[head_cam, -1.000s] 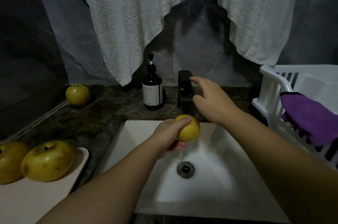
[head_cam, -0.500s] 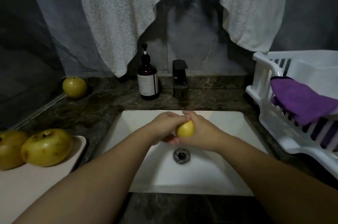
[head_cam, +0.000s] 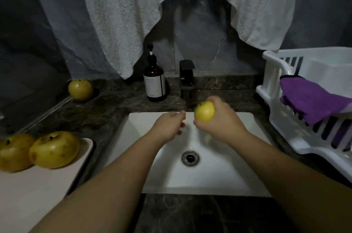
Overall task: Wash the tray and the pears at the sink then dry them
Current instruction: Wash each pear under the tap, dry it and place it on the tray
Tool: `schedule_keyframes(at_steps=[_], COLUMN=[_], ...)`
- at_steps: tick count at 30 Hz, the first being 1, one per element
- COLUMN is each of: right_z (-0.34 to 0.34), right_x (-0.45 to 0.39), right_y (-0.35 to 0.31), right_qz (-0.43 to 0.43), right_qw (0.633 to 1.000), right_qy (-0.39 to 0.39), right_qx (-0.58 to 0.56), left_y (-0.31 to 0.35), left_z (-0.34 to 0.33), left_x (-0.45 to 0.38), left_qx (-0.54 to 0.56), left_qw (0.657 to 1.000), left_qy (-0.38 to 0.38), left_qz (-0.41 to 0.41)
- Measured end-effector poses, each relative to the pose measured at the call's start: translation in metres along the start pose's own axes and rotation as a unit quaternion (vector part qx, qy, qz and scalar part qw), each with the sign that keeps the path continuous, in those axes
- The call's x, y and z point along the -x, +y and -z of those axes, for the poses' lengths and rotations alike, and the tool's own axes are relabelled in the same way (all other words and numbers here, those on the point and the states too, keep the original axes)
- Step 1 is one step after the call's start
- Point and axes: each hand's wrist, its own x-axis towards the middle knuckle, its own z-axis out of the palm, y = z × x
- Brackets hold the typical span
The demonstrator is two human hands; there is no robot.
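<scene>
There is only one view, from a camera on the person's head, looking forward and steeply down. It sits close over the sink [head_cam: 190, 175], whose basin fills the middle of the picture, with both forearms reaching in from the bottom edge. The wide lens takes in the desk [head_cam: 114, 110] on either side and the towel [head_cam: 122, 23] hanging on the wall behind.

The sink [head_cam: 238, 175] sits at the centre of the frame, in the tabletop [head_cam: 106, 110]. The tap [head_cam: 186, 78] and the bottle [head_cam: 154, 82] stand behind it. At lower left, two pears [head_cam: 54, 150] lie on the tray [head_cam: 38, 190]. The rack [head_cam: 274, 103] is at right.
</scene>
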Motion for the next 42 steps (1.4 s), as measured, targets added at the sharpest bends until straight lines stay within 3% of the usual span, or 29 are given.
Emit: schedule_keyframes(at_steps=[4,7,10,11,14,17,19,21,24,25,28,32,36,39,42], right_z=[0.000,0.005,-0.001,-0.002,-0.002,-0.007,-0.002,0.005,0.001,0.000,0.008,-0.001,0.002,-0.001,0.003], right_x=[0.002,-0.002,0.002,0.002,-0.001,0.005,0.002,-0.003,0.006,0.007,-0.003,0.008,0.004,0.008,0.009], right_y=[0.004,0.001,0.002,0.004,0.002,0.004,0.002,-0.002,0.003,0.004,-0.005,-0.001,-0.016,-0.024,-0.019], right_qz=[-0.033,-0.021,-0.035,-0.043,-0.051,-0.051,-0.050,-0.046,-0.067,-0.074,-0.064,-0.104,-0.123,-0.122,-0.168], right_qw=[0.995,0.999,0.994,0.993,0.998,0.988,0.996,0.999,0.985,0.985,0.998,0.985,0.977,0.965,0.908], right_qy=[-0.065,0.023,-0.083,-0.086,-0.030,-0.125,-0.063,-0.007,-0.139,-0.135,-0.013,-0.124,-0.090,-0.127,-0.200], right_qx=[0.065,-0.016,0.062,0.067,-0.010,0.072,0.031,-0.024,0.081,0.084,-0.020,0.062,-0.147,-0.195,-0.329], left_y=[-0.009,-0.010,-0.012,-0.009,-0.005,-0.010,-0.015,-0.019,-0.022,-0.023,-0.026,-0.024,-0.021,-0.017,-0.014], left_z=[0.000,0.005,0.007,0.007,0.008,0.003,0.001,0.003,0.004,0.004,0.006,0.002,-0.007,-0.016,-0.018], left_x=[-0.004,-0.006,-0.005,-0.003,0.001,0.005,0.002,-0.002,-0.006,-0.008,-0.013,-0.010,-0.007,-0.009,-0.009], left_qx=[-0.010,-0.021,-0.122,-0.172,-0.320,-0.448,-0.423,-0.376,-0.315,-0.300,-0.268,-0.225,-0.172,-0.183,-0.217], left_qw=[0.999,0.998,0.988,0.980,0.943,0.867,0.878,0.910,0.940,0.945,0.955,0.960,0.951,0.936,0.920], left_qy=[0.025,0.034,0.039,0.034,-0.068,-0.218,-0.221,-0.167,-0.108,-0.099,-0.061,-0.052,-0.089,-0.064,-0.034], left_qz=[-0.043,-0.055,-0.082,-0.091,-0.064,-0.023,-0.027,-0.049,-0.071,-0.082,-0.109,-0.157,-0.243,-0.294,-0.326])
